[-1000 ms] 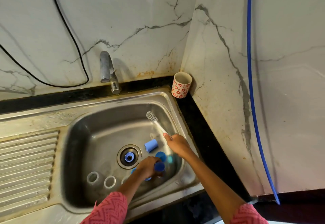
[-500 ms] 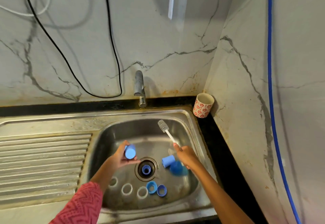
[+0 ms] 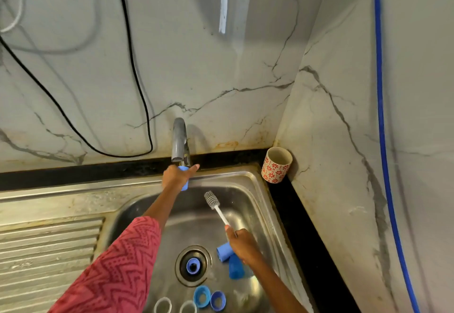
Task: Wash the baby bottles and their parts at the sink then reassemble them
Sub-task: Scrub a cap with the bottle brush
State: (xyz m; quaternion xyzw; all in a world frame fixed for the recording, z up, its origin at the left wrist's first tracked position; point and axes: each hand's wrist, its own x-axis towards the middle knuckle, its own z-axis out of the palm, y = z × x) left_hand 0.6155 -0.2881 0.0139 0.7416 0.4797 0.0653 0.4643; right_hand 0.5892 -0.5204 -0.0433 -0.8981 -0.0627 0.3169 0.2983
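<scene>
My left hand point(image 3: 177, 177) grips a small blue bottle cap point(image 3: 184, 183) and holds it up right under the grey tap point(image 3: 180, 140). My right hand point(image 3: 242, 242) holds the white handle of a bottle brush point(image 3: 213, 201), whose grey bristle head points up over the sink basin point(image 3: 248, 204). On the basin floor lie two blue caps point(image 3: 224, 251) point(image 3: 235, 268) beside my right hand, two blue rings point(image 3: 202, 296) point(image 3: 218, 300), two clear rings point(image 3: 162, 305) and a blue part in the drain point(image 3: 192, 265).
A red-flowered cup point(image 3: 275, 165) stands in the corner on the black counter. The ribbed draining board point(image 3: 49, 251) lies to the left. A black cable point(image 3: 132, 67) hangs on the marble wall and a blue hose point(image 3: 382, 128) runs down the right wall.
My left hand has risen from the basin floor with the blue cap up to the tap. The right hand keeps the brush, little moved. The view has tilted up.
</scene>
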